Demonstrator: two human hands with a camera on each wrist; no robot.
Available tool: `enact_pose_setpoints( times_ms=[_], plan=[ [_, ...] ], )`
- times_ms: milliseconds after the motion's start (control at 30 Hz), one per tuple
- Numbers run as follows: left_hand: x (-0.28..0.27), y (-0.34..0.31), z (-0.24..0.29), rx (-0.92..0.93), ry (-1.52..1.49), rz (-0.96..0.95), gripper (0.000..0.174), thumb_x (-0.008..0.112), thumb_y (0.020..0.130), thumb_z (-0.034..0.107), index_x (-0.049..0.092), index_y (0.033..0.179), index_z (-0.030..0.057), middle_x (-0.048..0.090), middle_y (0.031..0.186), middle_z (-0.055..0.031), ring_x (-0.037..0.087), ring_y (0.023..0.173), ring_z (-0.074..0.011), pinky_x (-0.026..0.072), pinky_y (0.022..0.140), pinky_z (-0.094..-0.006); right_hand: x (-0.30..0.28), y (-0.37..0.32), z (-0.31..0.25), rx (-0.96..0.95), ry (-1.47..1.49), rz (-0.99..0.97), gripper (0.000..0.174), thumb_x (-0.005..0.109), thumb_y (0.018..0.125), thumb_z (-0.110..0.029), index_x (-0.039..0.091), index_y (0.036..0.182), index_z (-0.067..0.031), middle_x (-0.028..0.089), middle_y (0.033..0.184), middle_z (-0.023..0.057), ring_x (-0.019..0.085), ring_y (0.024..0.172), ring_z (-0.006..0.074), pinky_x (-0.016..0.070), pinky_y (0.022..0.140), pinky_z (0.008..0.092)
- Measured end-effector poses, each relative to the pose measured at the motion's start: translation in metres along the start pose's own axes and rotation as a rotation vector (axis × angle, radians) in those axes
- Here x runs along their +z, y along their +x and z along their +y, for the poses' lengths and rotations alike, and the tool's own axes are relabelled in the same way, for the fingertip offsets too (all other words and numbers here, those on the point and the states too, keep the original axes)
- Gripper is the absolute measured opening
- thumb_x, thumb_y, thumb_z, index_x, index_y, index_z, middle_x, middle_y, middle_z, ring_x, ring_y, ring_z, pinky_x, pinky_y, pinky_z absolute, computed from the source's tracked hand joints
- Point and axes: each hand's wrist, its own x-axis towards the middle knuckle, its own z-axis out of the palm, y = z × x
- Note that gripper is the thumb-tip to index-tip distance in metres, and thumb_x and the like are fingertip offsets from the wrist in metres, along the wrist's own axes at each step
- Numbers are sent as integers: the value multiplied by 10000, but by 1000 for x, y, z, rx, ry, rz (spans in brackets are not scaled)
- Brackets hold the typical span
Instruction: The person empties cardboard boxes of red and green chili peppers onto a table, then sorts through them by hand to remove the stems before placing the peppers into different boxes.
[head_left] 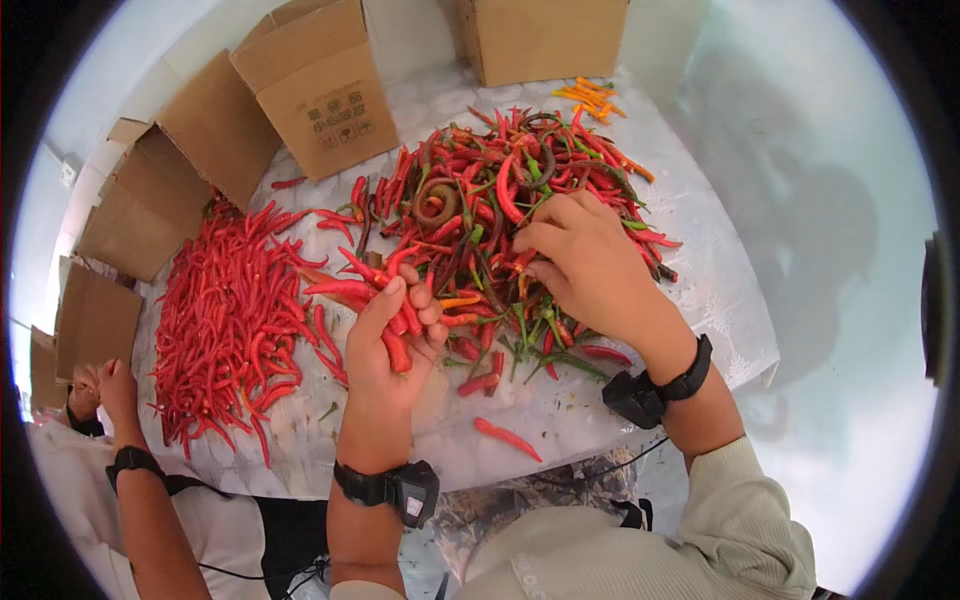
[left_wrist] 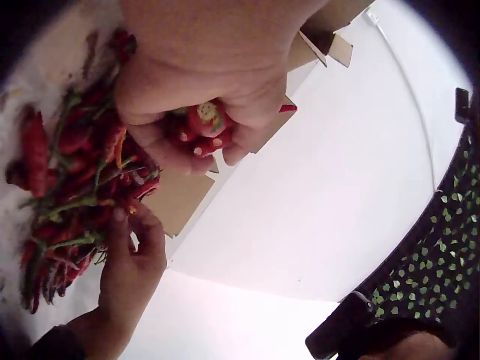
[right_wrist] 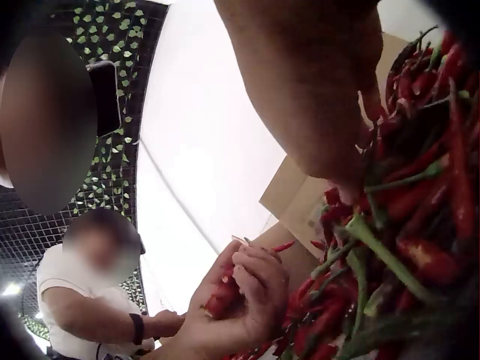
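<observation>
At the lower left of the head view, another person's two hands (head_left: pixel 103 393) meet, fingers curled; their contents cannot be told. Six brown cardboard boxes (head_left: pixel 315 95) show from left to top. Beside them lies a heap of stemless, slender red chilies (head_left: pixel 225 320), too many to count. Centre, the left hand (head_left: pixel 385 350) curls round several smooth red chilies (head_left: pixel 345 290), mostly tips upper left, long axes slanting down rightward. The right hand (head_left: pixel 590 265) pinches one red chili (head_left: pixel 521 262) between thumb and forefinger at a tangled, green-stemmed pile (head_left: pixel 460 190) on a pale, patterned tabletop (head_left: pixel 720 330). Right, a whitish wall (head_left: pixel 850 420) carries a shadow.
</observation>
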Motion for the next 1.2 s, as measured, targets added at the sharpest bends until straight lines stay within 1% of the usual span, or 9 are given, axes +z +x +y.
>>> enact_pose_setpoints(
  times_ms=[100, 200, 333, 433, 633, 767, 900, 1067, 1200],
  plan=[
    [-1, 2, 2, -14, 11, 18, 219, 566, 894, 156, 539, 1095, 71, 594, 914, -54, 595, 823, -176, 546, 697, -312, 2, 1, 4, -18, -4, 76, 209, 695, 690, -92, 628, 888, -82, 583, 932, 72, 533, 897, 267, 423, 792, 393],
    [-3, 2, 1, -27, 4, 27, 244, 561, 897, 143, 534, 1124, 57, 604, 977, -69, 596, 895, -194, 560, 754, -323, 3, 5, 6, 60, 80, 337, 198, 674, 762, -102, 617, 949, -71, 601, 891, 86, 578, 854, 247, 450, 767, 364],
    [0, 1, 1, -19, -50, -6, 243, 555, 897, 121, 531, 1130, 58, 610, 1024, -92, 607, 953, -216, 558, 796, -349, -3, 4, -1, 415, 559, 427, 159, 574, 898, -122, 569, 1035, -44, 606, 901, 71, 585, 883, 141, 458, 791, 270],
    [5, 1, 4, 35, -72, -43, 248, 542, 895, 107, 530, 1135, 47, 603, 1087, -116, 591, 1023, -242, 538, 853, -376, 7, 9, 6, 351, 886, 599, 146, 566, 902, -118, 548, 1009, -21, 607, 928, 59, 580, 859, 131, 463, 786, 262],
    [0, 2, 11, 181, -102, -17, 243, 537, 885, 90, 543, 1120, 29, 589, 1162, -123, 551, 1123, -264, 463, 964, -436, -12, 6, 33, 638, 1073, 814, 112, 574, 885, -124, 527, 957, -51, 603, 907, 39, 570, 796, 93, 458, 710, 226],
    [5, 2, 9, 138, -89, -40, 291, 540, 870, 52, 534, 1160, 48, 592, 1167, -117, 554, 1122, -260, 460, 967, -426, -14, 2, 56, 732, 1432, 497, 193, 584, 852, -127, 545, 1019, -38, 598, 842, 26, 566, 718, 99, 457, 634, 238],
    [3, 0, 11, 84, -78, -67, 336, 536, 860, 27, 515, 1194, 61, 603, 1150, -102, 569, 1099, -240, 489, 924, -406, -6, 4, 49, 622, 904, 404, 146, 573, 816, -83, 611, 942, -20, 600, 836, 44, 578, 698, 128, 468, 650, 251],
    [-5, 3, 12, 61, -117, -51, 339, 551, 848, 10, 518, 1181, 64, 628, 1047, -69, 613, 956, -205, 535, 805, -353, 9, 2, 35, 286, 189, 446, 163, 645, 725, -60, 650, 887, -76, 600, 901, 110, 580, 841, 276, 471, 770, 371],
    [-4, 4, 8, 54, -87, -26, 297, 567, 842, 17, 524, 1131, 70, 596, 946, -41, 587, 849, -164, 517, 748, -321, 6, 3, 26, 53, 192, 417, 121, 685, 697, -77, 653, 814, -65, 614, 859, 98, 578, 836, 278, 457, 774, 385]
  ],
)
